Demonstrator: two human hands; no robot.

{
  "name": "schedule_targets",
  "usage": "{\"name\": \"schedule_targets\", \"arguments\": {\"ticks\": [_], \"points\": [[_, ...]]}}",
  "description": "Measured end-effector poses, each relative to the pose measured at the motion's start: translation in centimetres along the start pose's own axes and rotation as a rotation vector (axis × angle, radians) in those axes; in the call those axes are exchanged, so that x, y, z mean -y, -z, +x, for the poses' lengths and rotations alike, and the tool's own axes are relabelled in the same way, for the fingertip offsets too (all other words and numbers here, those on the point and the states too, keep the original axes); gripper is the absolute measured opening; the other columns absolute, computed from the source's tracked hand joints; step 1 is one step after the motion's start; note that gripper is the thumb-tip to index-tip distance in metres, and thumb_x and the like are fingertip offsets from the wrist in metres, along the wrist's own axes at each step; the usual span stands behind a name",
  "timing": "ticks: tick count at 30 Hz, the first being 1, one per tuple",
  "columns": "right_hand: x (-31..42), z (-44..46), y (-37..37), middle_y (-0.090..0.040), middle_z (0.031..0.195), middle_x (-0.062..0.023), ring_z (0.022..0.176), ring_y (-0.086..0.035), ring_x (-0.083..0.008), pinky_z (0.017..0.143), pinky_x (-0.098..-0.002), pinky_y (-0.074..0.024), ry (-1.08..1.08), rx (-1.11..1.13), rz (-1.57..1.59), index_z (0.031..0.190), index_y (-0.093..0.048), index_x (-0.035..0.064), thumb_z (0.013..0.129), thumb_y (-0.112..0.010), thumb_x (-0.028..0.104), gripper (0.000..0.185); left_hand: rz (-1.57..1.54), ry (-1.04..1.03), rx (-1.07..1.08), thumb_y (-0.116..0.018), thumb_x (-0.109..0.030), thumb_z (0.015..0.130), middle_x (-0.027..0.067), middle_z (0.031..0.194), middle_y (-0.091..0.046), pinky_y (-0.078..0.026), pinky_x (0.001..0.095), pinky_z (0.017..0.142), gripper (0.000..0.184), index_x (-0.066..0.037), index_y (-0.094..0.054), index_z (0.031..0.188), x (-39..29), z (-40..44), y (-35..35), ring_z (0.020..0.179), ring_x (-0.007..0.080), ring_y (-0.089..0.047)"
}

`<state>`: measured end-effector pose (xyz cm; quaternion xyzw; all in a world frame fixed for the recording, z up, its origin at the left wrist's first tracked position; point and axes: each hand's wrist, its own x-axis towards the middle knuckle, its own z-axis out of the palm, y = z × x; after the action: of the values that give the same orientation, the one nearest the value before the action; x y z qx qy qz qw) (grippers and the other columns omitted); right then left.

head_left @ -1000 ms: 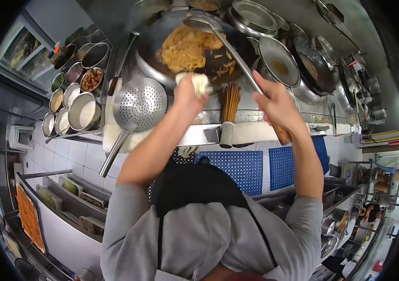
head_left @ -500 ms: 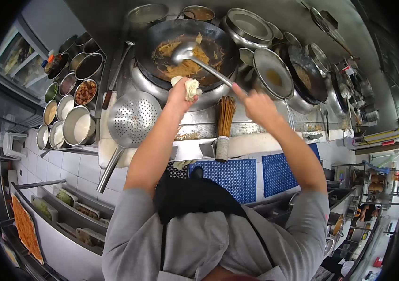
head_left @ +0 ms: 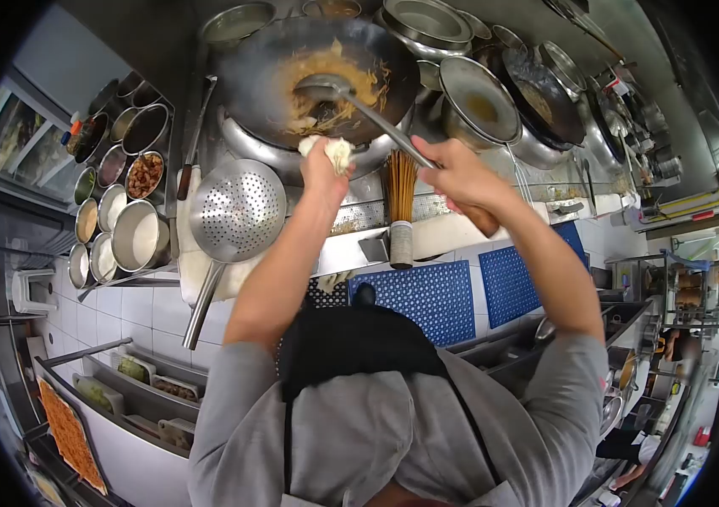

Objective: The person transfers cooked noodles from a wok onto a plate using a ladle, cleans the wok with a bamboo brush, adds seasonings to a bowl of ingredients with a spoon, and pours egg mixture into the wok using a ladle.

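Cloth (head_left: 339,153) bunches in our left hand (head_left: 322,177), which is closed around it at the near rim of the wok (head_left: 241,106), likely guarding against heat. Our right hand (head_left: 465,177) wraps the handle of the ladle (head_left: 383,124), probably for reach. Noodles (head_left: 361,78) lie in the wok at the far side, golden-brown, loosely tangled, hazy with steam.

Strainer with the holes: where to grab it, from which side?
Likely the strainer's handle, outer half, from the person's side: it is long and straight, points that way and juts out over the floor, so nothing seems to block a wrap grip. The left hand holds a cloth, though.
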<state>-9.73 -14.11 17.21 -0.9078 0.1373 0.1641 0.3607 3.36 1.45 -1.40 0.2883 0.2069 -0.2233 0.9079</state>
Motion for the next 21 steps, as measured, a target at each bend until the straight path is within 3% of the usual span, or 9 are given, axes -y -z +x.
{"name": "schedule_targets", "arguments": {"ticks": [3,4,6,12,15,18,19,21], "points": [[-1.2,1.8,-1.4,-0.049,0.058,-0.0021,0.043,-0.049,-0.0108,0.042,-0.0297,-0.0423,0.182,-0.191,-0.178,0.146,-0.039,0.0051,0.090,-0.057,0.011,0.059,0.031,0.023,0.044,-0.055,-0.018,0.087,0.0050,0.083,-0.063,-0.046,0.0403,0.055,0.010,-0.012,-0.056,0.095,2.3,-4.1,2.7,0.071,0.0210,-0.061],[-1.2,1.8,-1.6,-0.048,0.057,-0.0023,0.043,-0.049,-0.0110,0.043,-0.0301,-0.0427,0.242,-0.241,-0.200,0.146,-0.039,0.0046,0.090,-0.058,0.011,0.059,0.059,0.086,-0.040,-0.055,-0.017,0.086,0.0051,0.085,-0.063,-0.047,0.0406,0.054,0.011,-0.012,-0.056,0.096,2.0,-6.9,2.6,0.071,0.0209,-0.062],[0.2,-0.8,-1.5,-0.048,0.058,-0.0020,0.043,-0.049,-0.0106,0.043,-0.0293,-0.0422,0.168,-0.171,-0.080,0.146,-0.039,0.0062,0.090,-0.058,0.010,0.059,0.107,0.142,-0.124,-0.055,-0.017,0.087,0.0051,0.089,-0.063,-0.047,0.0382,0.051,0.012,-0.013,-0.057,0.098,-0.3,-11.1,-0.1,0.071,0.0207,-0.062],[1.6,-6.5,0.7,-0.052,0.064,-0.0010,0.043,-0.047,-0.0079,0.038,-0.0248,-0.0374,-0.070,0.181,0.379,0.146,-0.042,0.0147,0.092,-0.057,0.007,0.057,0.101,0.123,-0.002,-0.050,-0.030,0.095,0.0036,0.080,-0.063,-0.039,0.0317,0.043,0.018,-0.014,-0.058,0.099,-3.8,-2.7,-0.4,0.064,0.0183,-0.056],[1.7,-7.4,2.0,-0.053,0.065,-0.0014,0.044,-0.048,-0.0078,0.038,-0.0251,-0.0376,-0.162,0.197,0.321,0.146,-0.042,0.0154,0.091,-0.058,0.007,0.057,0.130,0.221,0.025,-0.050,-0.030,0.095,0.0039,0.080,-0.063,-0.040,0.0305,0.044,0.018,-0.014,-0.057,0.098,-4.8,-4.3,-1.5,0.065,0.0191,-0.058],[0.4,-2.5,0.4,-0.050,0.064,-0.0014,0.043,-0.046,-0.0091,0.041,-0.0262,-0.0399,-0.002,0.038,0.076,0.146,-0.040,0.0117,0.091,-0.058,0.009,0.058,0.090,0.043,-0.007,-0.052,-0.028,0.094,0.0048,0.080,-0.063,-0.041,0.0318,0.044,0.016,-0.013,-0.057,0.098,-2.1,-3.5,0.0,0.066,0.0199,-0.059],[-0.2,-1.3,0.0,-0.050,0.064,-0.0015,0.043,-0.046,-0.0092,0.041,-0.0262,-0.0402,0.030,-0.016,0.057,0.147,-0.039,0.0113,0.091,-0.057,0.009,0.059,0.067,0.011,-0.044,-0.048,-0.025,0.093,0.0024,0.081,-0.063,-0.042,0.0337,0.050,0.011,-0.016,-0.055,0.093,-0.9,-3.8,0.6,0.068,0.0193,-0.059],[0.2,-1.9,0.7,-0.051,0.064,-0.0018,0.044,-0.047,-0.0095,0.041,-0.0263,-0.0405,0.092,-0.045,-0.014,0.147,-0.038,0.0111,0.091,-0.057,0.009,0.059,0.061,0.045,-0.045,-0.049,-0.024,0.092,0.0022,0.082,-0.062,-0.043,0.0358,0.053,0.008,-0.019,-0.054,0.093,1.1,-5.7,3.5,0.068,0.0188,-0.059]]}}
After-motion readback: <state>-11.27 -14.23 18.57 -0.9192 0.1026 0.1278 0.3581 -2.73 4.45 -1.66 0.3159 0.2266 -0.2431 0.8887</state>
